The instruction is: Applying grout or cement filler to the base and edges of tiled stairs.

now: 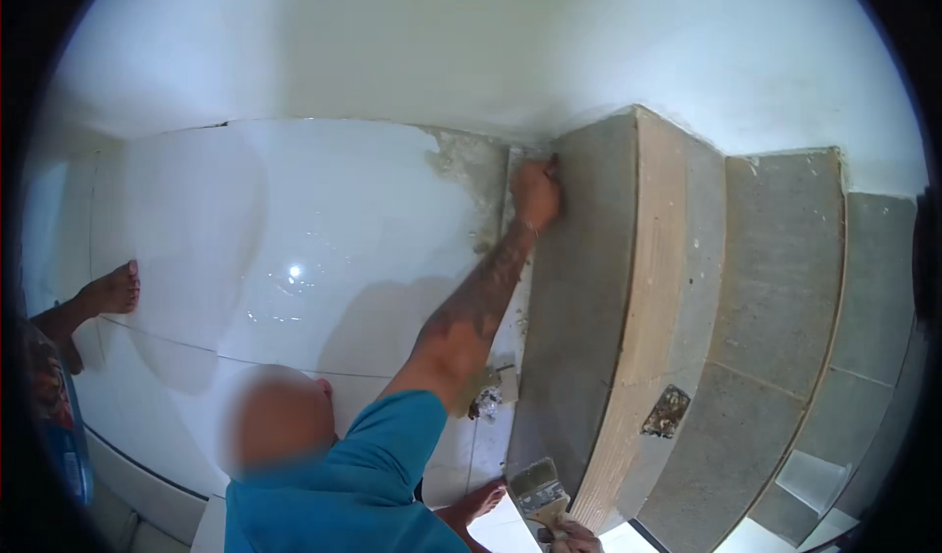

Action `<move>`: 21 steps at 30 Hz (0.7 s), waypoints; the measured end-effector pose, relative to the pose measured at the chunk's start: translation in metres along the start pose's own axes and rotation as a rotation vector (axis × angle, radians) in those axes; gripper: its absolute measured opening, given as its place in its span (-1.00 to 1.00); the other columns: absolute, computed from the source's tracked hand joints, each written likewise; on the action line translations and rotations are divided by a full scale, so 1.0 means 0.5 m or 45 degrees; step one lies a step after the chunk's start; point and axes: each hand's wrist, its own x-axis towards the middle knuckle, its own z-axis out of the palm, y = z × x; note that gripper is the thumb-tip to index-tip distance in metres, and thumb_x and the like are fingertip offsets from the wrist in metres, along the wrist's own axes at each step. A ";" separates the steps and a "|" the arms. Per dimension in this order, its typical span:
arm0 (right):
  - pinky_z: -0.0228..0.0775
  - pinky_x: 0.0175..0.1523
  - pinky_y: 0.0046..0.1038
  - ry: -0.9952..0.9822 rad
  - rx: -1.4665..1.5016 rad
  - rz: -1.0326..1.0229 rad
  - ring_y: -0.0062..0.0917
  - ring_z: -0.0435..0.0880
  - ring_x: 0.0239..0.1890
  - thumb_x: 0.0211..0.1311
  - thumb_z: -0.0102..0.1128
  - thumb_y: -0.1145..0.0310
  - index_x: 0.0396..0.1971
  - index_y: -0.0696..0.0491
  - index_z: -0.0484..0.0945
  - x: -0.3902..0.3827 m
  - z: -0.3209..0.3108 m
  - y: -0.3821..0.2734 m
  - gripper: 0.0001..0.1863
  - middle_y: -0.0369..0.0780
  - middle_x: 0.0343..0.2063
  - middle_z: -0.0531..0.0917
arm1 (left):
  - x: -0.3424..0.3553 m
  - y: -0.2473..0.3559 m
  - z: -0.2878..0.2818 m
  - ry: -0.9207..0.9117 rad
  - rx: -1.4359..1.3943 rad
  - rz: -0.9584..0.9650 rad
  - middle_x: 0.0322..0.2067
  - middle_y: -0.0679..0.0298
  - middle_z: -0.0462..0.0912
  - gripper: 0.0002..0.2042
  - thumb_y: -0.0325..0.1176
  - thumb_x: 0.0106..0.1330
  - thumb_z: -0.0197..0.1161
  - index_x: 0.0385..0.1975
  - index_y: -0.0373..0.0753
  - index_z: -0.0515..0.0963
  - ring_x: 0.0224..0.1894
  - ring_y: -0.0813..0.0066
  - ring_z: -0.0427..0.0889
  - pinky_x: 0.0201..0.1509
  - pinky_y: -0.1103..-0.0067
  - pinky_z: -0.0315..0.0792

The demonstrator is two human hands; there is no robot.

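My left arm, in a teal sleeve, reaches across to the far end of the lowest grey step (574,278). My left hand (537,195) is curled at the seam between this step and the floor, close to the wall. A small dark bit shows at its fingertips, too small to name. At the lower edge my right hand (577,535) grips what looks like a flat brush (542,494), with a pale handle and a grey, dirty end. The brush lies over the near end of the step. Just past my left hand, a rough bare strip (471,165) breaks the white floor tiles.
More grey steps (780,268) rise to the right, one with a mottled piece (667,411) on it. A translucent container (812,481) stands farther up. Debris (486,396) lies beside the lowest step. Another person's foot (118,290) is at the left, on wet-looking white tiles (324,229).
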 end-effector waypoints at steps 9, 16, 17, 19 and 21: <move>0.49 -0.19 -0.37 -0.024 -0.022 0.030 -0.33 0.59 -0.26 0.13 0.04 0.56 -0.35 0.29 0.47 0.008 0.003 0.004 -0.88 0.04 -0.21 0.56 | 0.038 0.032 0.014 0.180 -0.003 -0.103 -0.45 0.02 0.51 -0.88 -0.55 0.08 0.07 -0.39 -0.33 0.50 -0.31 0.01 0.48 -0.18 0.27 0.33; 0.47 -0.17 -0.40 -0.107 -0.090 -0.041 -0.32 0.60 -0.28 0.18 0.04 0.50 -0.30 0.28 0.46 0.026 -0.008 -0.005 -0.84 0.03 -0.29 0.58 | -0.015 0.113 -0.016 0.045 -0.367 -0.049 -0.45 0.02 0.52 -0.89 -0.54 0.06 0.08 -0.40 -0.31 0.47 -0.31 0.02 0.50 -0.21 0.25 0.37; 0.47 -0.17 -0.41 -0.144 -0.138 -0.037 -0.35 0.60 -0.29 0.18 0.06 0.48 -0.29 0.28 0.46 0.029 -0.009 -0.015 -0.83 0.01 -0.29 0.59 | -0.009 0.131 -0.025 0.166 -0.382 0.062 -0.45 0.02 0.53 -0.89 -0.55 0.06 0.08 -0.40 -0.30 0.47 -0.33 0.03 0.52 -0.24 0.26 0.38; 0.46 -0.18 -0.42 -0.223 -0.178 -0.032 -0.38 0.60 -0.31 0.19 0.07 0.46 -0.28 0.27 0.47 0.020 -0.011 -0.022 -0.81 -0.01 -0.29 0.59 | 0.023 0.045 -0.023 0.137 -0.184 0.041 -0.45 0.02 0.53 -0.88 -0.58 0.06 0.09 -0.39 -0.29 0.47 -0.34 0.03 0.52 -0.27 0.28 0.39; 0.45 -0.18 -0.44 -0.139 -0.183 0.050 -0.41 0.60 -0.33 0.19 0.09 0.43 -0.24 0.25 0.48 0.004 -0.008 -0.002 -0.79 -0.04 -0.27 0.59 | 0.019 -0.027 0.000 0.115 -0.026 0.028 -0.45 0.02 0.53 -0.87 -0.60 0.06 0.10 -0.39 -0.27 0.46 -0.36 0.03 0.52 -0.29 0.30 0.40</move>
